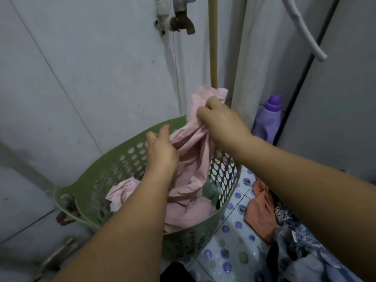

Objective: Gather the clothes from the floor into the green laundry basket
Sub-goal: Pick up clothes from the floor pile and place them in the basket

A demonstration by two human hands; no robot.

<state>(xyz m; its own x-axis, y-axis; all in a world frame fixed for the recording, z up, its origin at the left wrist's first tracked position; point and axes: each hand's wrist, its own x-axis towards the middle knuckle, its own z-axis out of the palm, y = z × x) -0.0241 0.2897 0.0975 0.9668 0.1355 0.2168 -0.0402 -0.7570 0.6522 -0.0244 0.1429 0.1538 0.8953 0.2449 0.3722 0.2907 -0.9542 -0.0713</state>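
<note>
The green laundry basket (130, 157), perforated and round, stands on the floor against the wall. A long pink garment (195, 159) hangs over its middle, its lower part bunched inside the basket. My right hand (221, 121) grips the garment's upper part above the far rim. My left hand (160, 149) holds the cloth lower down, over the basket. More pink cloth (124, 192) lies inside at the left. An orange garment (260, 210) and a blue-grey patterned one (301, 245) lie on the floor to the right.
A purple detergent bottle (268, 121) stands behind the basket by a white appliance (335, 98). A rusty tap (181, 19) and a yellow pipe (213, 47) run down the wall. The tiled floor (230, 247) has a dotted pattern. Dark cloth (175, 271) lies at the bottom edge.
</note>
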